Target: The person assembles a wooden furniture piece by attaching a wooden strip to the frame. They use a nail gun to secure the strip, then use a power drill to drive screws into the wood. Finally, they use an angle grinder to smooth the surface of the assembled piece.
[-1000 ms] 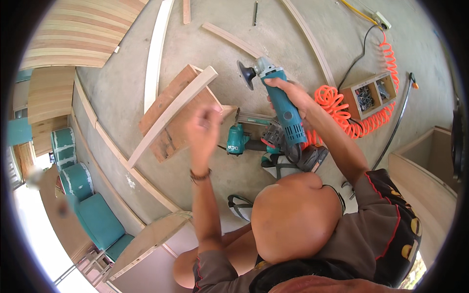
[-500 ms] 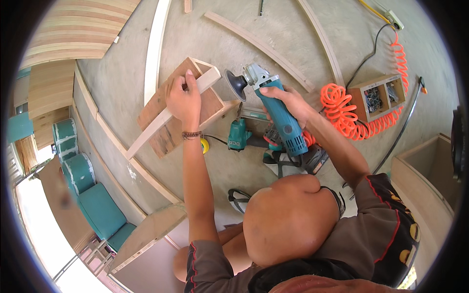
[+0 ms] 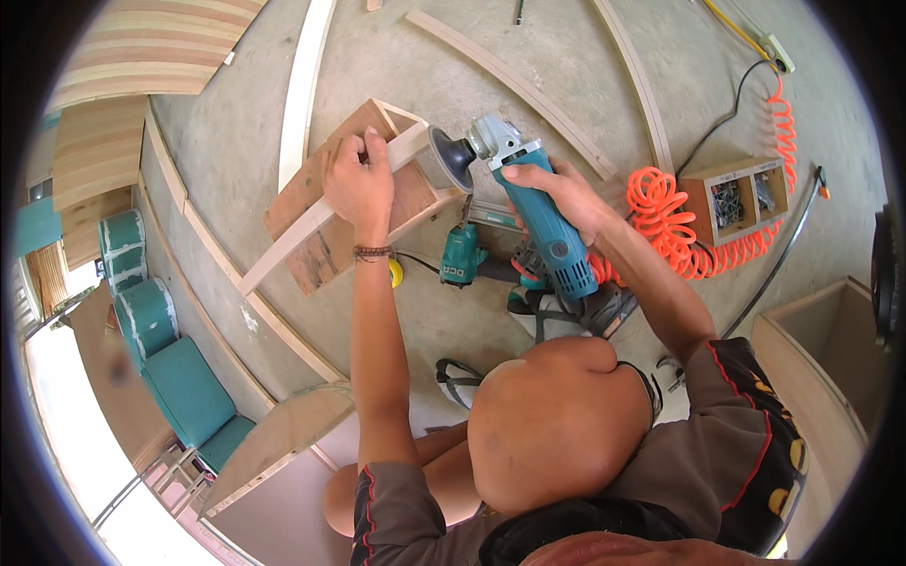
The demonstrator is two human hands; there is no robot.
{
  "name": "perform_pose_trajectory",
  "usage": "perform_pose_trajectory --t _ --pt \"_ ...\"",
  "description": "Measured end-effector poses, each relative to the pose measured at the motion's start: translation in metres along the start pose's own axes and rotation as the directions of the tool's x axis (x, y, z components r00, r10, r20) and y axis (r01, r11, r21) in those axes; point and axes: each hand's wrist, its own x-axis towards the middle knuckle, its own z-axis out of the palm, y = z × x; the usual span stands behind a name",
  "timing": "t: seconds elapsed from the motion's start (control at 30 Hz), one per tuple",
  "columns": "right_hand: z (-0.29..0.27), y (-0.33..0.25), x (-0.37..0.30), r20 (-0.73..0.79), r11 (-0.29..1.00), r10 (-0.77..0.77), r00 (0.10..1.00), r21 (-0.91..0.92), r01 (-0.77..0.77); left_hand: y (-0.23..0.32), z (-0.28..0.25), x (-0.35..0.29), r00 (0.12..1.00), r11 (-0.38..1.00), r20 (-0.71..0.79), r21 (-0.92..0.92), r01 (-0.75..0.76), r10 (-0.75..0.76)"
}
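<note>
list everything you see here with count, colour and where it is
grinder: one, teal and grey, centre
box: one, brown, left of centre
strip: one, pale, across the box
floor strips: several, pale, mostly upper part
floor tools: count unclear, mostly teal, near the grinder
tape: one, yellow, below the box
hose: one, orange, right
screw box: one, brown, beside the hose
socket: one, white, upper right
panel: one, striped tan, upper left
teal blocks: several, teal, left
left hand: one, bare, on the strip
right hand: one, bare, around the grinder
</note>
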Motion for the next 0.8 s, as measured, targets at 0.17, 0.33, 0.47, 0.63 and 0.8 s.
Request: perform_pose_trajectory --t 0.17,0.33,0.47,0.63,0.8 --pt "-0.001 0.007 0.005 -0.078 1.000 0.017 0.997 0.013 -0.016 -0.001 0.002 -0.001 1.000 1.000 0.000 -0.013 0.009 -0.009" --pt "0.002 0.000 0.003 -0.039 1.000 0.006 0.999 -0.015 -0.006 -0.003 0.002 0.000 1.000 1.000 -0.007 -0.023 -0.017 0.017" --pt "0.005 -0.003 0.005 -0.025 1.000 -0.011 1.000 0.003 0.011 -0.003 0.001 0.000 1.000 1.000 0.000 -0.007 -0.004 0.004" --pt "0.000 0.004 0.017 -0.075 1.000 0.027 0.997 0.006 -0.027 0.000 0.001 -0.001 1.000 0.999 -0.020 -0.029 -0.022 0.021" --pt "0.002 -0.001 0.015 -0.037 1.000 -0.025 0.999 -0.017 0.024 -0.001 0.000 0.000 0.998 0.998 -0.037 -0.019 -0.054 0.053"
